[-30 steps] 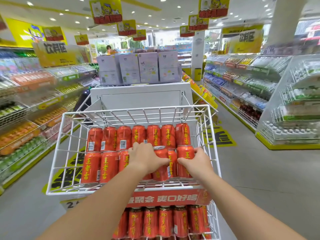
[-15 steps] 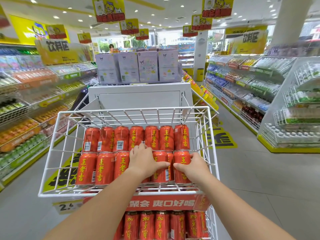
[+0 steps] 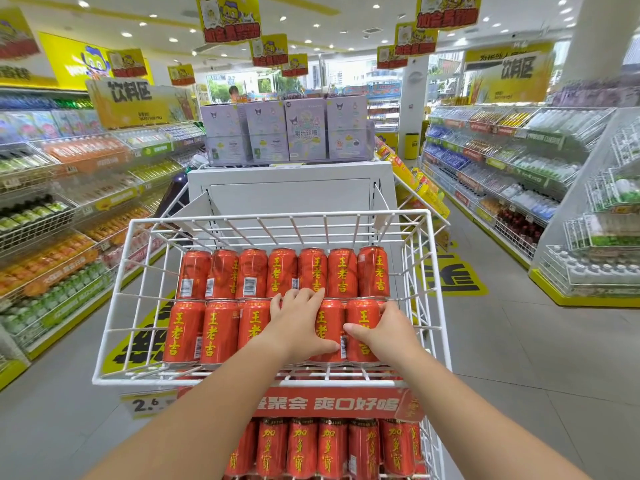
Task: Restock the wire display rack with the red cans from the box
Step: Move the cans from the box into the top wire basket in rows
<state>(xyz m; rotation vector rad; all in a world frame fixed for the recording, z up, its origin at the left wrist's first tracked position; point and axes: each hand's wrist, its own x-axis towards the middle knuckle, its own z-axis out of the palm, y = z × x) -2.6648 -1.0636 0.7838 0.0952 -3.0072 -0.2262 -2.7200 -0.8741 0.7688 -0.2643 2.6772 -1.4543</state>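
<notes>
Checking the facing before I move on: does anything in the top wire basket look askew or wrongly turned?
Nothing spilled or dented. In the white wire basket, the back row's three leftmost red cans are turned barcode-forward, while their neighbours face yellow lettering out. The right hand grips a well-faced front-row red can.

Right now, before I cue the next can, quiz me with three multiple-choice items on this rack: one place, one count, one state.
1. Where is the right hand?
A) below the banner
B) at the right end of the top basket's front row
C) off the rack
2. How many red cans stand in the back row?
A) five
B) seven
C) ten
3. The lower cans are:
A) lying flat
B) crushed
C) upright

Answers: B, its fingers and thumb grip the rightmost front can; B, seven tops show side by side; C, they stand on end under the red banner.
</notes>
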